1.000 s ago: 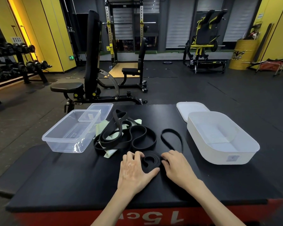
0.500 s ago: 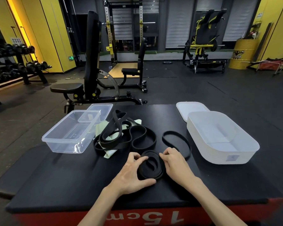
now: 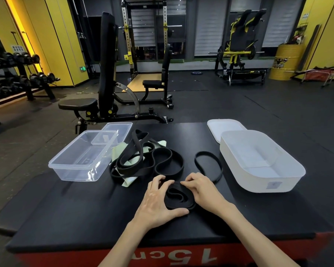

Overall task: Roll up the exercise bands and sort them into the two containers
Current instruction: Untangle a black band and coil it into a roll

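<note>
Logged both hands on one black band coil (image 3: 178, 197), lying flat at near centre of black platform (image 3: 85, 218). Saw left hand (image 3: 158, 201) cupped round its left side, thumb laid along near edge, fingers bent over far-left rim: grasping. Saw right hand (image 3: 202, 191) curled over right and far side, fingertips down on the top turns: grasping too. Noted loose winding, inner turns gapped.

Found thin black loop (image 3: 208, 164) just far of right hand, flat on platform, near end hidden behind the fingers; could not tell if joined to what the hands held. Spotted tangled pile of black bands (image 3: 162, 162) far-left of hands, heaped over pale green band (image 3: 120, 153), apart from the rolled one.

Marked clear container (image 3: 75, 173) left of pile, right next to green band, open-topped; clear lid (image 3: 122, 126) just beyond it. Marked white container (image 3: 258, 185) at right, open-topped, near the thin loop but apart; white lid (image 3: 220, 126) tucked behind its far-left corner.

Saw weight bench (image 3: 106, 74), dumbbell rack (image 3: 18, 74) far left, yellow drum (image 3: 283, 62) far right.
</note>
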Tool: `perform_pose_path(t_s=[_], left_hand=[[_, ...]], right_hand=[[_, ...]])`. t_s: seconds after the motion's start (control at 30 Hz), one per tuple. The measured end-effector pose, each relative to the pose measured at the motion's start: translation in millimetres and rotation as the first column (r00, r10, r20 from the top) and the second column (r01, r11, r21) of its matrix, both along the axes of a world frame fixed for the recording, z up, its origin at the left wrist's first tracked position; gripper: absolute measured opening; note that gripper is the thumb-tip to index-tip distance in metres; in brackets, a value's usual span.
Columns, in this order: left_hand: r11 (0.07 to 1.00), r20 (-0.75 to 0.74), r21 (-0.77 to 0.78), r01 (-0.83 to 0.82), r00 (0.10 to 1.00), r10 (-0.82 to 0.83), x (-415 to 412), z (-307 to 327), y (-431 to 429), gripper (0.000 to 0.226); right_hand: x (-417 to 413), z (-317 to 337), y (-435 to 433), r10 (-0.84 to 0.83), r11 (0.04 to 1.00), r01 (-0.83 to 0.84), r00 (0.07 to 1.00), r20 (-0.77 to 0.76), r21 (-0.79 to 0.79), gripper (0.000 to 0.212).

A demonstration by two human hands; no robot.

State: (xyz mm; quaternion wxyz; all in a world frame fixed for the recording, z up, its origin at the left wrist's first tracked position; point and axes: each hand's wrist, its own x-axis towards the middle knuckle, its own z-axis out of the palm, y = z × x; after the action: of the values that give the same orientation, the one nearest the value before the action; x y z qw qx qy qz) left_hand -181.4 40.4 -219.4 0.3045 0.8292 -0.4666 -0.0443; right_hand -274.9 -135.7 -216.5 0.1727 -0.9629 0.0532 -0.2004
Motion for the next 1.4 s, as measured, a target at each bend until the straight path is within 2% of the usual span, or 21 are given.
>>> perform_pose_path(t_s=[0.13, 0.37, 0.53, 0.67, 0.77, 0.97, 1.13, 1.27, 1.4], left_hand=[[1.0, 0.002, -0.007, -0.004, 1.0, 0.004, -1, 0, 1, 0.095], [0.996, 0.033, -0.02, -0.084, 0.996, 0.085, -6, -2, -1, 0.092], [0.97, 0.108, -0.026, -0.241, 0.964, 0.242, -16, -3, -10, 0.092], [0.946, 0.134, -0.014, -0.325, 0.937, 0.324, -24, -3, -19, 0.091], [0.957, 0.139, 0.016, -0.29, 0.948, 0.285, -19, -3, -18, 0.088], [0.993, 0.24, 0.091, -0.081, 0.969, 0.057, -12, 4, -18, 0.073], [0.983, 0.325, 0.166, -0.079, 0.945, 0.021, -15, 1, -16, 0.079], [0.957, 0.415, 0.25, -0.144, 0.91, 0.028, -19, 1, -19, 0.079], [0.955, 0.382, 0.278, -0.104, 0.924, -0.011, -17, 2, -21, 0.08]], right_hand=[[-8, 0, -5, -0.026, 1.0, 0.026, 0.999, -0.027, -0.013, 0.03], [-27, -2, -22, -0.211, 0.964, 0.212, 0.977, 0.02, -0.163, 0.028], [-23, -1, -4, -0.176, 0.983, 0.177, 0.984, 0.02, -0.057, 0.014], [-20, -5, -2, -0.169, 0.986, 0.169, 0.985, 0.044, 0.008, 0.019], [-24, -7, -5, -0.154, 0.988, 0.154, 0.987, 0.036, 0.01, 0.026], [-18, -9, -5, -0.127, 0.989, 0.133, 0.989, 0.079, -0.066, 0.016], [-12, -7, 1, -0.093, 0.994, 0.099, 0.99, 0.104, -0.053, 0.019], [-9, -6, 3, -0.06, 0.998, 0.061, 0.996, 0.067, -0.022, 0.025], [-15, -3, -1, -0.051, 0.998, 0.052, 0.998, 0.023, -0.03, 0.03]])
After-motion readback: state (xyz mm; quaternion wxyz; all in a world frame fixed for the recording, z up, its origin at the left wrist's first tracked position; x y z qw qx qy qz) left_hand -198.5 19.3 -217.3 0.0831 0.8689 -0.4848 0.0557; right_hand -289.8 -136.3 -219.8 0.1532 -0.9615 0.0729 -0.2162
